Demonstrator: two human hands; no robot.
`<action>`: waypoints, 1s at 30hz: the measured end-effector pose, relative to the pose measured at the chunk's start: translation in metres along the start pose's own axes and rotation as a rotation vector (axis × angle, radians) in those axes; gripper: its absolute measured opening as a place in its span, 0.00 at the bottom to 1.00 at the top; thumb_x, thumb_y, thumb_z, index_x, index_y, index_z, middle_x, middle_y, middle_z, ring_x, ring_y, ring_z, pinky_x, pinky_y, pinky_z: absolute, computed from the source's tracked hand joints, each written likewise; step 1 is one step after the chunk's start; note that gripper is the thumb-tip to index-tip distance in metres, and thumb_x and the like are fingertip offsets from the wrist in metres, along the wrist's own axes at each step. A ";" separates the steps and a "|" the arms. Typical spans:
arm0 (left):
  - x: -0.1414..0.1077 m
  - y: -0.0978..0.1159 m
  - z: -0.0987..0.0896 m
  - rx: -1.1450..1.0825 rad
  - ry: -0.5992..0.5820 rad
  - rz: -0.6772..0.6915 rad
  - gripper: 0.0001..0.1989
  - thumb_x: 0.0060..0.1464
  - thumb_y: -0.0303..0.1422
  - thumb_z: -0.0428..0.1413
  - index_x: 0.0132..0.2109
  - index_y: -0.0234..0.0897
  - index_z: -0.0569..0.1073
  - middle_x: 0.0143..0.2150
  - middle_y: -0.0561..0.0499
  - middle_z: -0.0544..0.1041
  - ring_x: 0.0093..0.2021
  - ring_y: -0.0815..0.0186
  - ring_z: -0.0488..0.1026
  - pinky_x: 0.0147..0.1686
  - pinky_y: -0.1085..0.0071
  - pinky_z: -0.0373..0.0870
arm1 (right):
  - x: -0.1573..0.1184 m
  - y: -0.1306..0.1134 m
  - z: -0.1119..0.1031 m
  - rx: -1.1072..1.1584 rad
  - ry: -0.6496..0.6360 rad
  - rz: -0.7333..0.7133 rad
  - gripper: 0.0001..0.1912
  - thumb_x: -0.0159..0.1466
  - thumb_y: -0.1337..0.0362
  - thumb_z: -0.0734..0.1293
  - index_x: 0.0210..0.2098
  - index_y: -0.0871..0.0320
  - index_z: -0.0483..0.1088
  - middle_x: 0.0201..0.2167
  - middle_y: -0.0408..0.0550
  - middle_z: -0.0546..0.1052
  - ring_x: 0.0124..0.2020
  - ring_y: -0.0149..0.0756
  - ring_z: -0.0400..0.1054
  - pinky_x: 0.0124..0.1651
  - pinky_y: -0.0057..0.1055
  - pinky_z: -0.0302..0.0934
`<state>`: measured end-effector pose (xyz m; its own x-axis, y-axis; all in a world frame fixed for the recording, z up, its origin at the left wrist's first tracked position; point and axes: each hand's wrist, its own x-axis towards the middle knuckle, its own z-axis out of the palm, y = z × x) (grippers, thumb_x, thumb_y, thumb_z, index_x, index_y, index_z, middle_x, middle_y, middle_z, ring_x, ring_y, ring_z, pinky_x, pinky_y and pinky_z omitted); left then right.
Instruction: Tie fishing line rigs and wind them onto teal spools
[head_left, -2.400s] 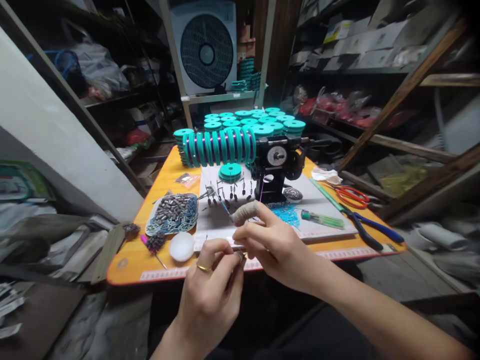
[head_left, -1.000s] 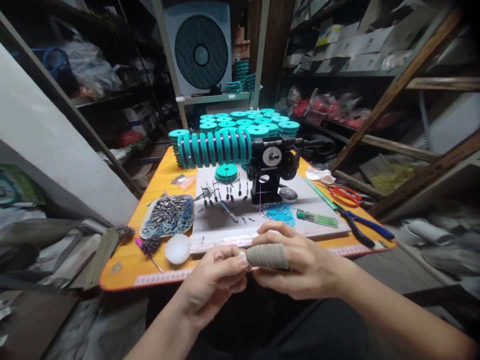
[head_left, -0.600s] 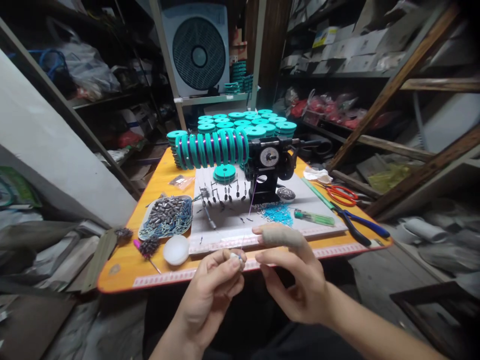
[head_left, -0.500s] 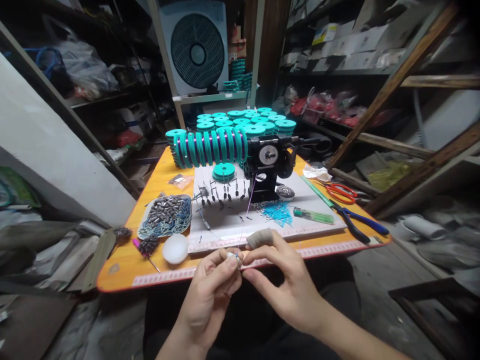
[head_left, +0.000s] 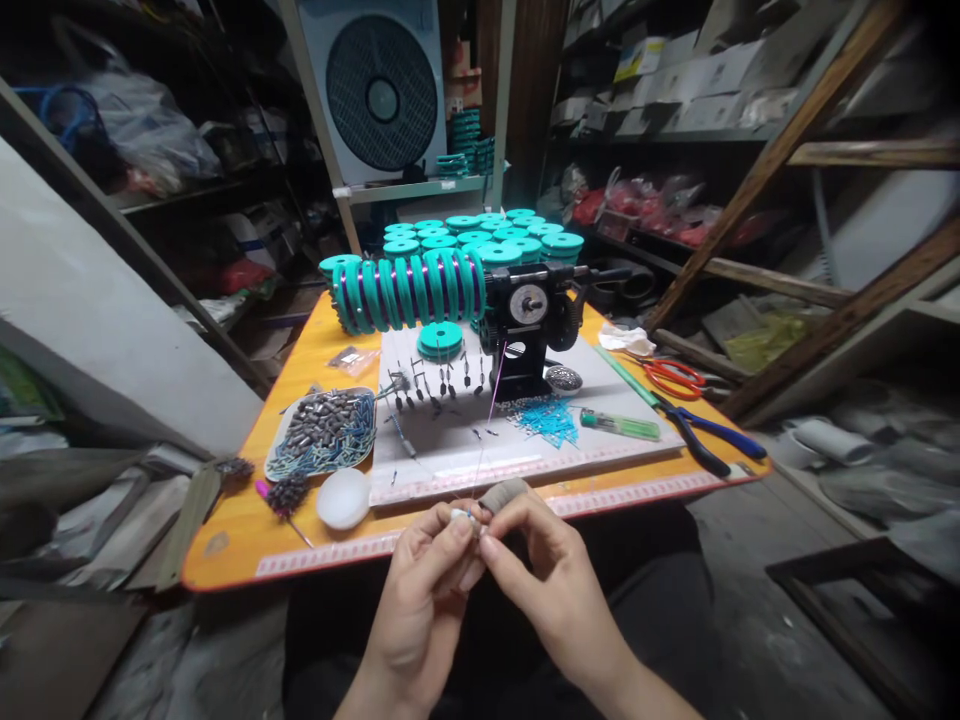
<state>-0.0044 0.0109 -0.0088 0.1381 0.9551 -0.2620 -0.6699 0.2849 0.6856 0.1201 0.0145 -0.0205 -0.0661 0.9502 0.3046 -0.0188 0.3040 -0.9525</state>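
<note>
My left hand (head_left: 426, 575) is closed, its thumb and forefinger pinching the lower end of a thin purple line (head_left: 495, 385), with a tiny blue piece at the fingertips. Close against it, my right hand (head_left: 544, 560) has thumb and forefinger brought together; what lies between them is too small to make out. A grey wrap (head_left: 504, 494) covers one right-hand finger. The line runs up to a black winding device (head_left: 521, 320) with a round dial. Green spools (head_left: 409, 290) wound with purple line sit in a row on its shaft.
A dish of grey weights (head_left: 322, 432) and a white bowl (head_left: 343, 499) stand left. On the white board (head_left: 450, 455) lie blue sticks (head_left: 551, 422) and a green tube (head_left: 621, 425). Blue-handled pliers (head_left: 720, 432) and red-handled scissors (head_left: 675, 377) lie right. More green spools (head_left: 499, 252) stand behind.
My right thumb and forefinger have closed together and come in against my left fingertips. The whole view has shifted slightly.
</note>
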 end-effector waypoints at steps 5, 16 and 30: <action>0.000 0.002 0.001 0.078 -0.029 0.064 0.05 0.51 0.30 0.63 0.33 0.31 0.77 0.30 0.52 0.73 0.21 0.81 0.56 0.22 0.82 0.55 | 0.000 -0.005 -0.012 0.089 -0.081 -0.008 0.06 0.65 0.61 0.64 0.33 0.56 0.67 0.29 0.44 0.71 0.32 0.32 0.68 0.36 0.28 0.63; 0.001 -0.001 0.002 0.217 -0.016 0.175 0.09 0.49 0.30 0.63 0.27 0.31 0.73 0.33 0.51 0.70 0.24 0.78 0.58 0.23 0.79 0.54 | 0.011 -0.011 -0.039 0.407 -0.264 0.235 0.10 0.62 0.60 0.68 0.28 0.58 0.68 0.34 0.46 0.68 0.36 0.31 0.62 0.40 0.26 0.59; -0.001 -0.009 0.007 0.335 -0.034 0.185 0.07 0.53 0.32 0.61 0.30 0.33 0.73 0.36 0.50 0.71 0.32 0.71 0.66 0.32 0.76 0.63 | 0.007 -0.015 -0.031 -0.203 -0.195 -0.018 0.06 0.65 0.69 0.64 0.40 0.54 0.64 0.33 0.42 0.69 0.31 0.29 0.64 0.33 0.25 0.59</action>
<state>0.0061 0.0081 -0.0102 0.0653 0.9934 -0.0943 -0.4112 0.1129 0.9045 0.1506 0.0185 -0.0039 -0.2586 0.9193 0.2967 0.1769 0.3470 -0.9210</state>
